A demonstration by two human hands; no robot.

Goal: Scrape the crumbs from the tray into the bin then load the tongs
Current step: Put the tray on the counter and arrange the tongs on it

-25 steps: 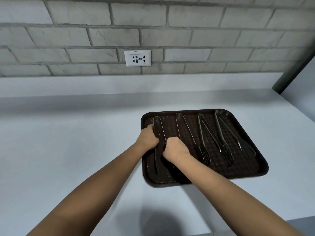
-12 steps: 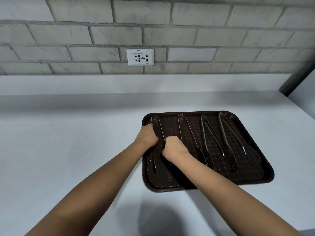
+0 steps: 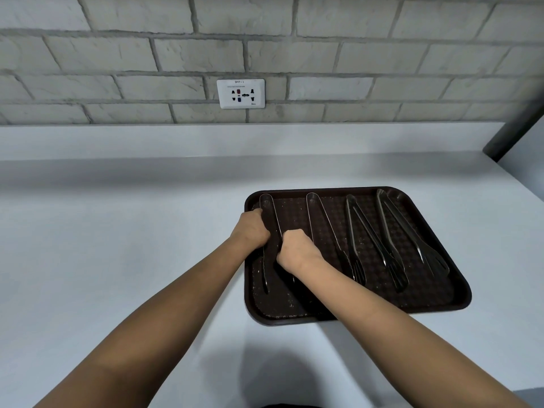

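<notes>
Tray [image 3: 459, 301], crumb-speckled, lies on counter [image 3: 117, 260] holding four tongs; left hand [image 3: 250, 231] and right hand [image 3: 297, 250] both clench leftmost tongs [image 3: 269, 210]; risk: lifting jolts neighbouring tongs [image 3: 323, 222], scattering crumbs.

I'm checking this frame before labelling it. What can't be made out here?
- Middle of the leftmost tongs: head view, covered by the left hand and right hand.
- Near left part of the tray: hidden under the right forearm.
- Bin: not in view.
- Wall socket lettering: too small to read.
- Crumbs: specks too small to identify.
</notes>
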